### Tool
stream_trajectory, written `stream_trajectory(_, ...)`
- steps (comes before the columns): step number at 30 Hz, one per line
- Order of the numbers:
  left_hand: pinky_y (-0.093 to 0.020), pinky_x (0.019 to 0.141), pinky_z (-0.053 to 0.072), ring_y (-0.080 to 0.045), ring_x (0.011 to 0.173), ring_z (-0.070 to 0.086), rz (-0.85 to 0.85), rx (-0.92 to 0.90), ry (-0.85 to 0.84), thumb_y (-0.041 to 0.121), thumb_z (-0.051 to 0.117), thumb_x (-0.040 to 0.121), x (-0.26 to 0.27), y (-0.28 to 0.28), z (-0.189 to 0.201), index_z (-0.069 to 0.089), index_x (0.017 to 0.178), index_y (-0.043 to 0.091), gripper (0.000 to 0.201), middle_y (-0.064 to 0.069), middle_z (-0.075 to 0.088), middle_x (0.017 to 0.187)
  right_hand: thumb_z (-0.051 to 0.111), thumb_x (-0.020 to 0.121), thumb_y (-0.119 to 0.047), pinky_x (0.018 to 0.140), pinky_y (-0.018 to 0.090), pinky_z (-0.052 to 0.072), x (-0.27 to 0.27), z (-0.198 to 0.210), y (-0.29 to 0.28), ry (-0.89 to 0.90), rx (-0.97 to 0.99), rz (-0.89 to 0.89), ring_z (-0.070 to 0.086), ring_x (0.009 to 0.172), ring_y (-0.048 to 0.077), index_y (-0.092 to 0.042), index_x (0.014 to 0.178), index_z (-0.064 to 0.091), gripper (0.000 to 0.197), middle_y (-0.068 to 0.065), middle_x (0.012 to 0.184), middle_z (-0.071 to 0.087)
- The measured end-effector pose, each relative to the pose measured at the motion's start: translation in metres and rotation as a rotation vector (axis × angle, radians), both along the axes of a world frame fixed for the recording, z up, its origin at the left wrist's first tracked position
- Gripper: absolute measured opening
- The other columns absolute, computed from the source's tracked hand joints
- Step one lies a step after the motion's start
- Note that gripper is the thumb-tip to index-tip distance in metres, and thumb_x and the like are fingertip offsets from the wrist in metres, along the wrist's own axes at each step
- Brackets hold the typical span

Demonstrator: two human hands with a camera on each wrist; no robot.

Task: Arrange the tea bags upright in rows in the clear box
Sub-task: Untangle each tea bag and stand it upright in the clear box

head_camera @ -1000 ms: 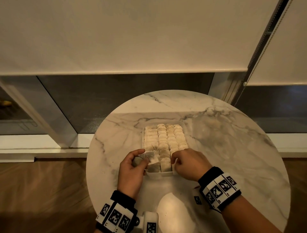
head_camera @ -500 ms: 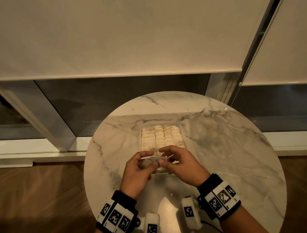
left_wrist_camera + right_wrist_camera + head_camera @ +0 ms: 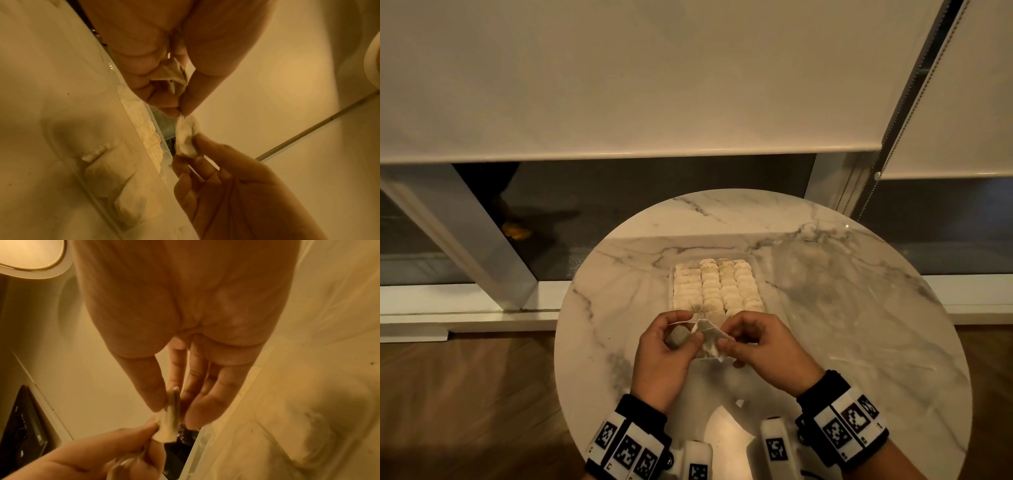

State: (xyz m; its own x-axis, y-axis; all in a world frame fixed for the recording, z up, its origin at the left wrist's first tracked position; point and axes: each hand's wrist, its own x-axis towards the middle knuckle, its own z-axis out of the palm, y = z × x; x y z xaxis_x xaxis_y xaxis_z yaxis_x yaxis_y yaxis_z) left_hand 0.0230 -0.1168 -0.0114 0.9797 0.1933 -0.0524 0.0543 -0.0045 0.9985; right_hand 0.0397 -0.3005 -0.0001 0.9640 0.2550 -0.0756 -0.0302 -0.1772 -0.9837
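Observation:
The clear box [image 3: 754, 270] stands mid-table, packed with rows of upright pale tea bags [image 3: 717, 287]. Just above its near end, both hands hold one loose tea bag [image 3: 709, 340] between them. My left hand [image 3: 697, 334] pinches that bag's left corner with thumb and fingertip, and a second tea bag [image 3: 677, 335] lies tucked in its palm. My right hand [image 3: 724, 341] pinches the right corner. The left wrist view shows the pinched tea bag [image 3: 186, 139], the tucked tea bag [image 3: 172, 76] and the box wall [image 3: 156, 129]. The right wrist view shows the tea bag [image 3: 170, 415] edge-on.
The round marble table [image 3: 842, 325] stands against a window with lowered white blinds [image 3: 654, 78]. A bead chain [image 3: 859, 185] hangs at the back right. Wooden floor [image 3: 465, 394] lies to the left, below the table's edge.
Both hands have risen from the box's near end. The right hand, earlier a fist at the near right corner, now pinches a tea bag together with the left hand.

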Motion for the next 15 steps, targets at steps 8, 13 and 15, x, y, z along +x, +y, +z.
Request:
stream_trajectory(8,-0.045,0.088,0.057,-0.024,0.089,0.074,-0.17,0.055,-0.039,0.019,0.085,0.073,-0.006,-0.005,0.007,0.069,0.106,0.024,0.036,-0.004,0.078,0.09,0.073,0.091,-0.02,0.071,0.025,0.055,-0.004,0.002,0.001,-0.163,-0.094,0.003,0.069,0.083,0.015,-0.027,0.096,0.075,0.008,-0.005,0.087,0.075)
stream_trajectory(13,-0.04,0.083,0.058,-0.024,0.089,0.073,-0.125,0.027,-0.055,0.003,0.081,0.079,-0.005,-0.004,0.008,0.069,0.104,0.017,0.031,-0.007,0.076,0.09,0.076,0.088,-0.019,0.063,0.033,0.057,-0.004,0.011,-0.004,-0.193,-0.127,-0.049,0.068,0.075,0.016,-0.024,0.084,0.076,0.006,-0.002,0.08,0.073)
stream_trajectory(15,-0.034,0.076,0.058,-0.022,0.082,0.073,-0.092,-0.006,-0.048,0.0,0.077,0.082,-0.004,-0.004,0.008,0.07,0.102,0.014,0.025,-0.009,0.075,0.089,0.076,0.087,-0.02,0.063,0.022,0.051,-0.002,0.012,-0.009,-0.23,-0.162,-0.115,0.066,0.074,0.011,-0.025,0.082,0.076,0.007,-0.006,0.079,0.073)
